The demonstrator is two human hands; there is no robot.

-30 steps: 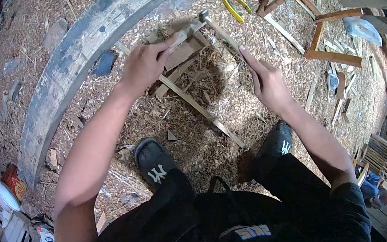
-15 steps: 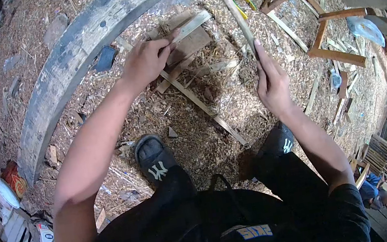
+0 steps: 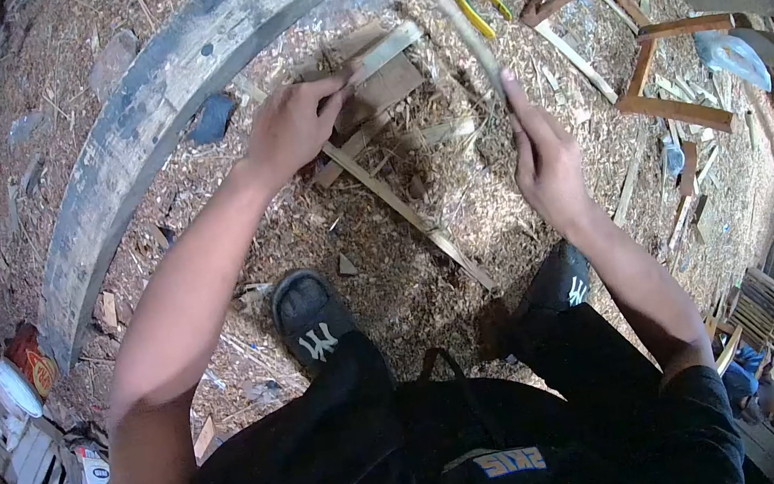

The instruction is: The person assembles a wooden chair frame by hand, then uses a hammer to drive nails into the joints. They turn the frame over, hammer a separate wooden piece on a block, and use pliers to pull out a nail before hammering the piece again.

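Note:
My right hand (image 3: 548, 161) is wrapped round the wooden handle of a hammer (image 3: 466, 27), whose head points away from me and is slightly blurred. My left hand (image 3: 293, 127) pinches the near end of a short pale wood strip (image 3: 389, 47); anything else between the fingertips is hidden. Beneath the strip lies a flat wooden board (image 3: 390, 84) on the ground. A long thin wood strip (image 3: 390, 199) runs from below my left hand toward my feet. Beyond the hammer lie pliers with yellow-green handles (image 3: 479, 6).
A thick curved timber (image 3: 136, 130) arcs across the left and far side. Brown wooden frame pieces (image 3: 679, 106) lie at the right, near a clear plastic bag (image 3: 733, 60). Sawdust and scraps cover the ground. Another person (image 3: 753, 377) is at the lower right edge.
The hammer head has swung a little to the left, uncovering more of the pliers. My left hand stays almost in place on the strip.

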